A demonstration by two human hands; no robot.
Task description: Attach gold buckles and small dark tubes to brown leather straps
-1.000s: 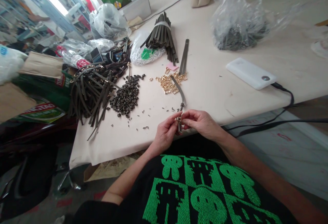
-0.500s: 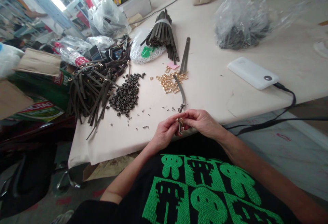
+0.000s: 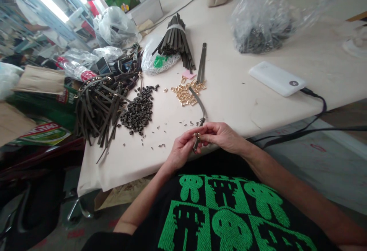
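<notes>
Both hands meet at the front edge of the table, closed on one dark strap (image 3: 200,103) with a gold buckle (image 3: 197,135) at its near end. My left hand (image 3: 183,147) pinches the strap beside the buckle. From the other side, the fingers of my right hand (image 3: 219,135) press on the same end. The strap's free tail curves away over the table to a heap of gold buckles (image 3: 186,92). Left of that lies a pile of small dark strap loops (image 3: 137,111). Fingers partly hide the strap's held end.
Finished-looking buckled straps (image 3: 97,105) hang over the table's left side. Behind the buckles lie a tied bundle of straps (image 3: 174,38) and a few loose straps (image 3: 202,63). A white power bank (image 3: 276,79) with a cable and a clear plastic bag (image 3: 258,29) are to the right.
The buckle end has tilted and shifted slightly left between my fingers. Both hands keep their hold. The whole view has shifted a little.
</notes>
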